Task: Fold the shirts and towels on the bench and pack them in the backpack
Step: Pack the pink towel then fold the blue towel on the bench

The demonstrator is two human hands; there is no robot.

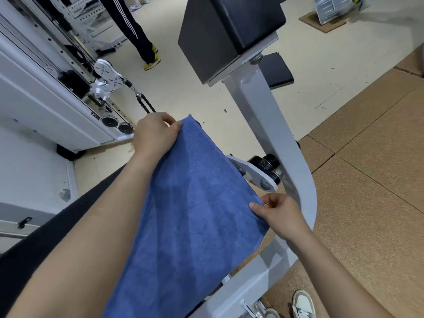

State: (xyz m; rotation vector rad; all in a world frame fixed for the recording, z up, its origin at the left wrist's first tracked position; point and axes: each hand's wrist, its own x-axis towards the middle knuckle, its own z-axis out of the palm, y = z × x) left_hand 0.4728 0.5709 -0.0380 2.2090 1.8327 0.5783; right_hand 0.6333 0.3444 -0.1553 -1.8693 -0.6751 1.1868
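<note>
I note the blue terry-cloth towel (pixel 195 214) spread taut over the black padded table (pixel 57 228), its right side reaching across the curved grey steel frame (pixel 300 171). The left hand (pixel 156 134) pinches the towel's far corner. The right hand (pixel 281 218) pinches its right edge, the two hands well apart.

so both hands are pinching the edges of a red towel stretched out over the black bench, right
Not quite: the towel is blue, not red. The rest holds. The head view shows the left hand and the right hand each pinching an edge of it, stretched out over the black bench.
</note>
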